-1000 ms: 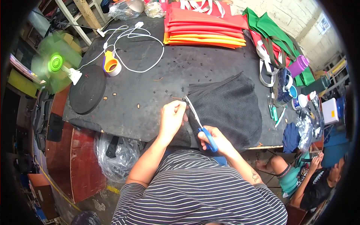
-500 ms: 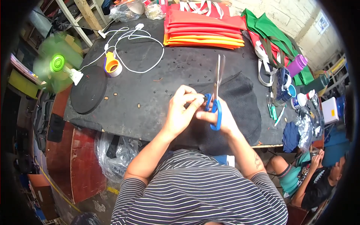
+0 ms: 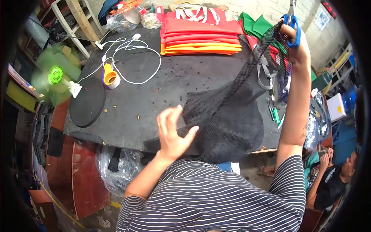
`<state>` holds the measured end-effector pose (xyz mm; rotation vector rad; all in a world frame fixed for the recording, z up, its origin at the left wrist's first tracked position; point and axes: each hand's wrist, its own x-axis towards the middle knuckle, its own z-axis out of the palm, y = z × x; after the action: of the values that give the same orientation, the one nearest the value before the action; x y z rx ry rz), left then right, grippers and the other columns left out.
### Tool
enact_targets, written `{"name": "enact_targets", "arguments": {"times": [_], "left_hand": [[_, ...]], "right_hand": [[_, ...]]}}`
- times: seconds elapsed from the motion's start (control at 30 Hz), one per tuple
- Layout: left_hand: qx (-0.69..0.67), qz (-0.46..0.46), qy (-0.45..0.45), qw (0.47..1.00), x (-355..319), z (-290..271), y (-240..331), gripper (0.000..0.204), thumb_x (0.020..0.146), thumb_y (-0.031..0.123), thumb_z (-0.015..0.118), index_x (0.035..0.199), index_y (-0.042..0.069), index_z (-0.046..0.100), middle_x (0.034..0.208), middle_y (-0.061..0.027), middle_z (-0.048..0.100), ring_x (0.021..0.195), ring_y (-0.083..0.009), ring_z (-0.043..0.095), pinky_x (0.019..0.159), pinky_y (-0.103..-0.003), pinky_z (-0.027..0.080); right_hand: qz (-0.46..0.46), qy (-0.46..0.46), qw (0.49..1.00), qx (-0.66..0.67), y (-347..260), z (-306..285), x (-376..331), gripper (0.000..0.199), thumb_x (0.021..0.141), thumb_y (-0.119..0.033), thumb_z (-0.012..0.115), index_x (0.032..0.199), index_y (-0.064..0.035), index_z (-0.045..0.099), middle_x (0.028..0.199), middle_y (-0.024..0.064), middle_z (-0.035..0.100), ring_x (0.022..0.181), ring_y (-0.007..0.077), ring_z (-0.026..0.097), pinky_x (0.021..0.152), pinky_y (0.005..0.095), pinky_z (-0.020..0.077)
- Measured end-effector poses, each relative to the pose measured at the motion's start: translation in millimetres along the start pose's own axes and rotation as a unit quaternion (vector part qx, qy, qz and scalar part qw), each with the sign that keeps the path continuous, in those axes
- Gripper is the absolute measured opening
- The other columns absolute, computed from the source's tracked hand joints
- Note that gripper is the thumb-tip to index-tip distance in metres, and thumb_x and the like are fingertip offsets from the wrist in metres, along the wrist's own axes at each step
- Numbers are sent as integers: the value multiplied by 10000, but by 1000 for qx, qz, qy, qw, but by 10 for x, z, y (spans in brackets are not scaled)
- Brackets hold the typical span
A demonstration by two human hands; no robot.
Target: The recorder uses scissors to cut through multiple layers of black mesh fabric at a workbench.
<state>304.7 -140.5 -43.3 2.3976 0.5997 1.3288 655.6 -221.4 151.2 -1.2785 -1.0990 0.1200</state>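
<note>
The right hand [image 3: 300, 52] has gone up high with the blue scissors [image 3: 296, 34], pinching black mesh [image 3: 237, 125], so one long bit now rises off the counter [image 3: 133, 96]. The rest lies there, the left hand [image 3: 171, 135] spread wide near it.

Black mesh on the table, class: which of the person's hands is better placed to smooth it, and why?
Probably the left hand: open and near the mesh, while the right hand is raised, holding blue scissors and gathered mesh.
</note>
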Motion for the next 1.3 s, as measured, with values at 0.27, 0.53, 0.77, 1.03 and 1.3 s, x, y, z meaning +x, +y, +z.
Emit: {"name": "enact_targets", "arguments": {"times": [0.27,0.53,0.77,1.03,1.3], "left_hand": [[-144,-17,-124,982,66,301,209,316,743,71,650,1035,11,547,889,-134,569,738,-292,576,677,-332,464],[-694,-391,-302,524,283,-257,-287,290,899,318,505,991,43,499,532,19,423,394,-71,334,383,-224,287],[-259,-200,-201,923,111,-159,-399,208,677,8,662,836,28,531,775,-38,520,675,-127,523,599,-238,437],[-530,-398,-271,698,192,-621,-136,149,811,19,595,954,3,556,724,-61,615,611,-103,576,574,-211,472],[-551,-353,-304,693,327,-662,-18,118,799,50,611,899,5,567,724,-33,593,625,-75,576,517,-181,438]], "right_hand": [[19,-28,977,-209,-376,11,-25,218,649,-154,650,803,-19,574,669,14,543,604,93,504,573,223,378],[223,-102,951,-188,-259,-136,-366,312,540,-130,670,797,-23,528,679,33,532,614,124,507,572,252,407],[316,-142,934,-92,562,-126,-581,224,585,-111,698,687,-41,512,561,24,498,453,110,459,450,236,367],[266,-94,945,-163,176,-168,-837,303,585,-152,708,806,-41,533,701,8,512,618,114,479,570,243,382],[239,-64,966,-76,-265,-416,-948,338,604,-112,714,870,-54,515,696,-31,488,597,72,464,550,202,352]]}}
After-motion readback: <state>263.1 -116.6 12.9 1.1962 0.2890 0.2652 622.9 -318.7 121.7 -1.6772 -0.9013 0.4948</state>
